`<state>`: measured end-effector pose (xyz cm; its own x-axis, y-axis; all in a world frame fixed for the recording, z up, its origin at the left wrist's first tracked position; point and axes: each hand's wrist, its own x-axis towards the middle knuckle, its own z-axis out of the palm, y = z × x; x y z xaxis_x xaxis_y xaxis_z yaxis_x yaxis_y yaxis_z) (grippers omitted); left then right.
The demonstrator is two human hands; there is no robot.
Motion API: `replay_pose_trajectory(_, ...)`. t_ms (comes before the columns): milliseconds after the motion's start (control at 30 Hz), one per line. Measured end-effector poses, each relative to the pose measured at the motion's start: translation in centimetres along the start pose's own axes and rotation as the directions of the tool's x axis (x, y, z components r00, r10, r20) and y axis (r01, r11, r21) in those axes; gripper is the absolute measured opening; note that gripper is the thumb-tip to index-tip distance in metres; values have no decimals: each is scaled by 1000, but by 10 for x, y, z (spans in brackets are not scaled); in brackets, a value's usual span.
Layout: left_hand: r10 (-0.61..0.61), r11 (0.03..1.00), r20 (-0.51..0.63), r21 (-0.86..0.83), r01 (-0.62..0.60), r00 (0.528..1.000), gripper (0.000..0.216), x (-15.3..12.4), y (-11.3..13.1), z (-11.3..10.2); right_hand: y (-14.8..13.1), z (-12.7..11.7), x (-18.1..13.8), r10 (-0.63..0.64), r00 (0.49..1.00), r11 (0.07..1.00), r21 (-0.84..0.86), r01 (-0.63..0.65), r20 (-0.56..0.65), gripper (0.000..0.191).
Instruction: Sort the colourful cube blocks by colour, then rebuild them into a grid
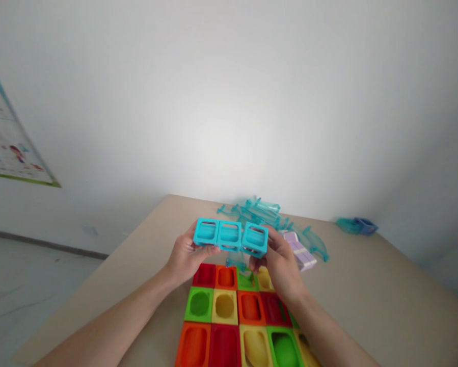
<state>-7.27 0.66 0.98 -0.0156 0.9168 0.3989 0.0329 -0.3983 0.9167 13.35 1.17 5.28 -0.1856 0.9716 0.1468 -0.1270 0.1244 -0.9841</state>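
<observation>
My left hand (188, 257) is closed on a pair of joined light-blue cube blocks (218, 233), their hollow faces turned up toward me. In my right hand (280, 257) is a single light-blue cube block (255, 238), slightly tilted, its side very close to the joined pair; whether they touch I cannot tell. Below both hands lies a grid of red, orange, green and yellow cube blocks (224, 307), several rows deep. My right forearm covers part of its right side. A clear teal piece (235, 262) shows beneath the held blocks.
Clear teal track pieces (261, 210) lie piled at the table's back edge. A lilac block stack (300, 251) sits right of my right hand. A dark-blue piece (365, 226) rests at the back right beside a teal one. The table (397, 300) meets a white wall with a poster (12, 132).
</observation>
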Motion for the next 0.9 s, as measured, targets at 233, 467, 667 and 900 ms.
replay_pose_trajectory(233,-12,986,69,-166,24,998,27,1,10,1,2,-4,0,-77,994,996,-31,80,72,18)
replay_pose_trajectory(467,-14,979,83,-203,30,996,18,1,13,2,5,-4,-2,-171,985,979,-110,174,33,21)
replay_pose_trajectory(667,-18,966,93,-257,41,996,17,2,13,1,0,-10,-9,-353,927,919,-141,369,129,26)
replay_pose_trajectory(900,1,964,120,-265,31,993,21,2,16,-1,1,-10,-13,-460,851,768,-368,525,255,58)
